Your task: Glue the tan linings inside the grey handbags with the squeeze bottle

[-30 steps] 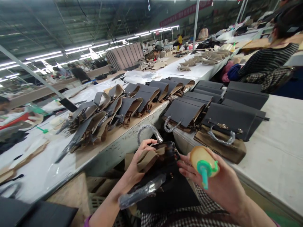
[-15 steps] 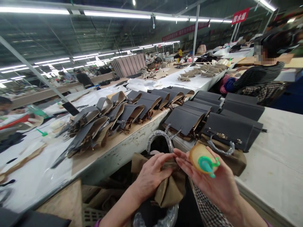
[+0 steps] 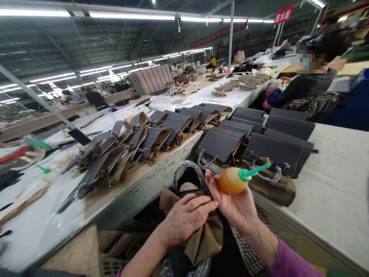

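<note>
My left hand is closed on the brown lining flap of a dark handbag that sits in my lap, its plastic-wrapped handle arching up above my fingers. My right hand holds a yellow-orange squeeze bottle with a green nozzle pointing right, and its fingertips also touch the bag's top edge beside my left hand.
Rows of dark handbags and grey-brown bag parts lie on the white worktables. A person in a striped top sits at the far right. Other workers are far behind. Cardboard lies lower left.
The bottle has turned so its nozzle now points right instead of toward me. My right hand has shifted left, closer to the left hand on the bag's top edge.
</note>
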{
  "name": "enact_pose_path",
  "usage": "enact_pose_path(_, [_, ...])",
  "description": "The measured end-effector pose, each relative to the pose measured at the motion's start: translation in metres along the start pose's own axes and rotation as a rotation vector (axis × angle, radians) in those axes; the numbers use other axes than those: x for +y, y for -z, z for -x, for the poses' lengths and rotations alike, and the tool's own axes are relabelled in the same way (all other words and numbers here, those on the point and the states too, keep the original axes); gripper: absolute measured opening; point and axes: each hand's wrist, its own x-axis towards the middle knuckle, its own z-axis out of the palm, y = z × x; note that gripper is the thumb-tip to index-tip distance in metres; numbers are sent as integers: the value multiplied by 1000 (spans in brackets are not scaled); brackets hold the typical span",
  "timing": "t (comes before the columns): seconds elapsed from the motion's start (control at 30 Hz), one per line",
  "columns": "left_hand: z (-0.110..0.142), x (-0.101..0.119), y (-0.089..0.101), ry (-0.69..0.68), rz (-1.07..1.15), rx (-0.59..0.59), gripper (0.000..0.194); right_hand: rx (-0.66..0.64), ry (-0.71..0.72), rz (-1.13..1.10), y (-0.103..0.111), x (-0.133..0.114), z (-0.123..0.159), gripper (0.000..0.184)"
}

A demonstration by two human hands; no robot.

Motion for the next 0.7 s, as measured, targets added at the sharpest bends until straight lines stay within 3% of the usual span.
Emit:
enact_pose_path(0.17, [3,-5,1,37,171,57,27,-11,-5,87,0,-6,3,35])
enact_pose_path(0.3, [12,-4,1,133,217,87,21,-36,45,342,10,-26,26,38])
enact_pose_path(0.4, [16,-3,1,153,253,101,21,47,87,435,18,-36,48,38])
enact_pose_path(0.53, [9,-1,1,150,223,68,26,66,15,516,17,-30,63,48])
enact_pose_path(0.7, [2,-1,5,164,222,-23,32,36,-25,533,11,-19,51,47])
